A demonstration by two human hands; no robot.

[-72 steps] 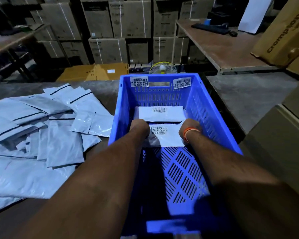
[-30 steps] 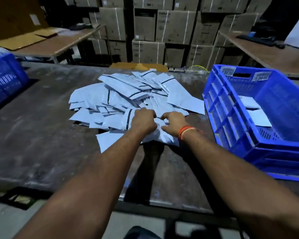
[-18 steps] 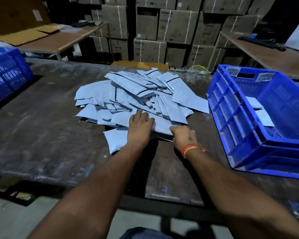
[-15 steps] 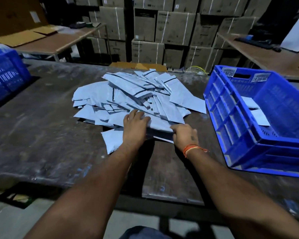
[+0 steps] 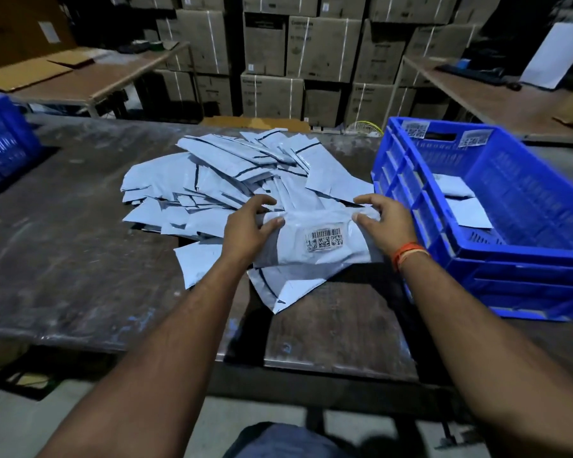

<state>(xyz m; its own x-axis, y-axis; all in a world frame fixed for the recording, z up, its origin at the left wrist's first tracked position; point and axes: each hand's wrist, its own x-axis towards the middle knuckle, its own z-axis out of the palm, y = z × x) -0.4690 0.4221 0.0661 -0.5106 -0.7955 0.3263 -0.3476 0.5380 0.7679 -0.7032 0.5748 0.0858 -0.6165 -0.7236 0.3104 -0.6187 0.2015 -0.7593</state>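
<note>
1. Bottom of the frame, closest to me: both my forearms run up toward the middle, crossing the near edge of the worn desk [image 5: 80,276].
2. Dead centre: my left grip [image 5: 247,228] and right grip [image 5: 389,223] share one white poly mailer [image 5: 311,256]. Left grip has the left end and right grip the right end, each with the thumb on the near face and the fingers curled over the far edge. The barcode label [image 5: 324,239] faces up at me. Can't tell if the mailer rests on the ones under it.
3. There's an orange band [image 5: 409,254] on my right wrist.
4. Just under and behind that is the messy pile of mailers [image 5: 219,180], all overlapping across the middle of the desk, some showing dark strips.
5. Right side: a blue crate [image 5: 510,257] sits on the desk just beside my right grip, with two white mailers [image 5: 470,213] lying flat inside and code stickers [image 5: 415,129] on its far wall.
6. Left edge: a second blue crate [image 5: 4,143], only partly in frame.
7. Further back: a side table at upper left with flattened cardboard [image 5: 30,72] on it, and another at upper right with a dark keyboard [image 5: 470,72].
8. Farthest: stacked cardboard boxes [image 5: 321,51] across the top.
</note>
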